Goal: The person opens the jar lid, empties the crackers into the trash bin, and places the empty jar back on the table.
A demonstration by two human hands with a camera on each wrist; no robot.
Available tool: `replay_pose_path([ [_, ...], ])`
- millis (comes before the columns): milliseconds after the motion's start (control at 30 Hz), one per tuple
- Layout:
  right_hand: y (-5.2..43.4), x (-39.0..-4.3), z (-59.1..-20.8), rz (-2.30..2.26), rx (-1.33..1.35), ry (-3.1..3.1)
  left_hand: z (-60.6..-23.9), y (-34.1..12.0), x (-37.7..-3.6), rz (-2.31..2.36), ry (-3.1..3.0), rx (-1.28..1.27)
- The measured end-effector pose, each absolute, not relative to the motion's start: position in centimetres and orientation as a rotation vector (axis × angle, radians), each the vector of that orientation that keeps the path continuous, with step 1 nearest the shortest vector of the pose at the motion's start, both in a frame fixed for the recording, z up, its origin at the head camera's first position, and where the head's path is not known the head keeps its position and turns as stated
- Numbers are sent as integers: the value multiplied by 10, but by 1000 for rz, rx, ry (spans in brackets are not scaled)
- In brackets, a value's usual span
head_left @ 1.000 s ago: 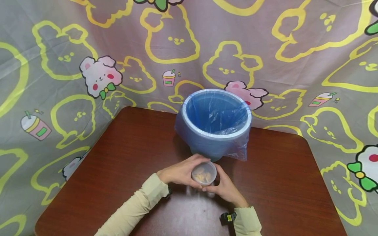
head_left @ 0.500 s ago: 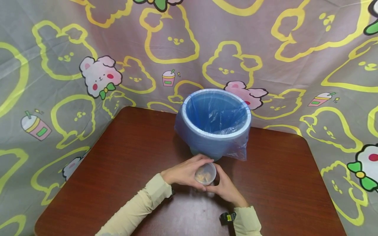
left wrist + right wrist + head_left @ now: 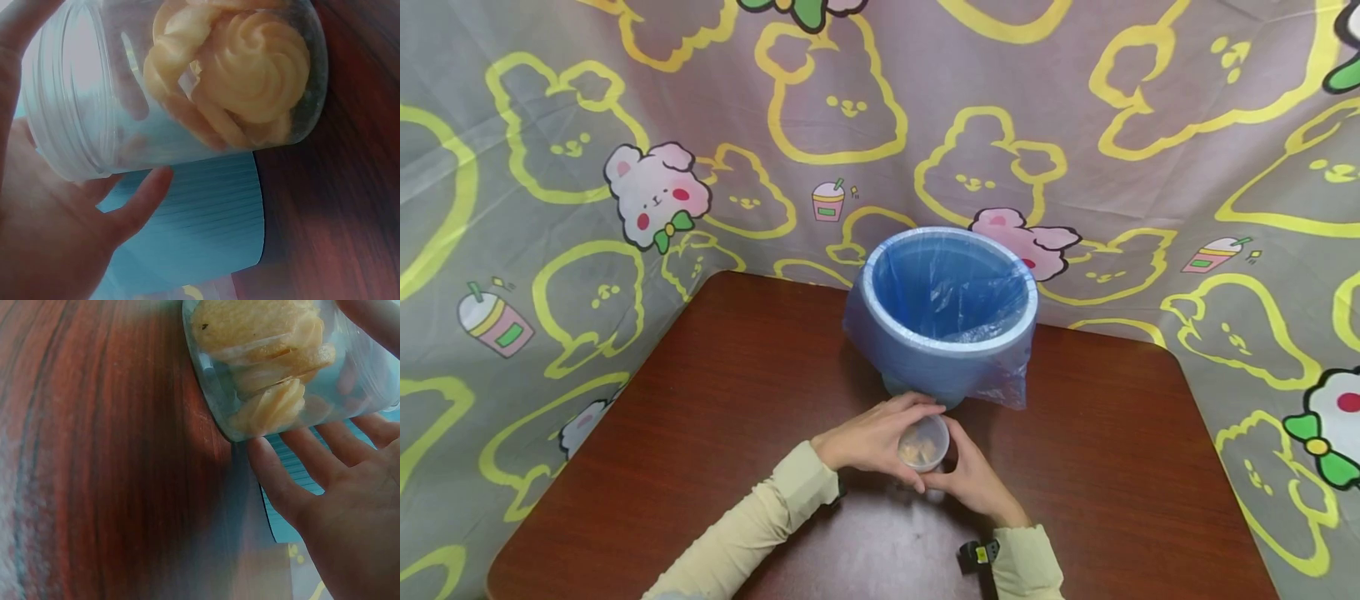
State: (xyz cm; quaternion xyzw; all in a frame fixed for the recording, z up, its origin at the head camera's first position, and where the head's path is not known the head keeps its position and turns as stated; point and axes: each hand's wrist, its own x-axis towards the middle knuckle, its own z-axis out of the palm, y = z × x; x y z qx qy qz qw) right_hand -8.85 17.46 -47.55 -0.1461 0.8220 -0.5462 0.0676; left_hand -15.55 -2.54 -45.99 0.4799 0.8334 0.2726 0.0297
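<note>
A clear plastic jar [image 3: 134, 150] with a translucent lid [image 3: 928, 429] stands near the middle of the table, in front of the bin. Swirled butter cookies [image 3: 256, 69] show through its wall. My left hand [image 3: 868, 437] grips the jar's top from the left, its fingers and thumb around the lid end. On the other side my right hand [image 3: 976, 479] holds the jar's body, with fingers [image 3: 278, 478] behind it and the thumb in front. In the head view, the hands hide much of the jar's sides.
A blue bin [image 3: 925, 371] lined with a thin blue plastic bag [image 3: 1000, 379] stands right behind the jar. The brown wooden table [image 3: 737, 375] extends to both sides. A patterned cloth [image 3: 700, 92] hangs behind and beside it.
My left hand has shifted slightly to the right around the lid and now covers more of its left side. The right hand stays in place on the jar.
</note>
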Motion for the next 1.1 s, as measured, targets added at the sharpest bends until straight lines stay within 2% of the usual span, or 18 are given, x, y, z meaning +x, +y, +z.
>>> replay_pose_path([
  [733, 175, -89, -477, -1676, -467, 2449, -458, -29, -154, 796, 2572, 1411],
  [967, 183, -99, -514, -1726, -489, 2444, -460, -35, -154, 845, 2557, 1405],
  [1100, 183, -99, -514, -1740, -487, 2432, -460, -39, -155, 846, 2551, 1400],
])
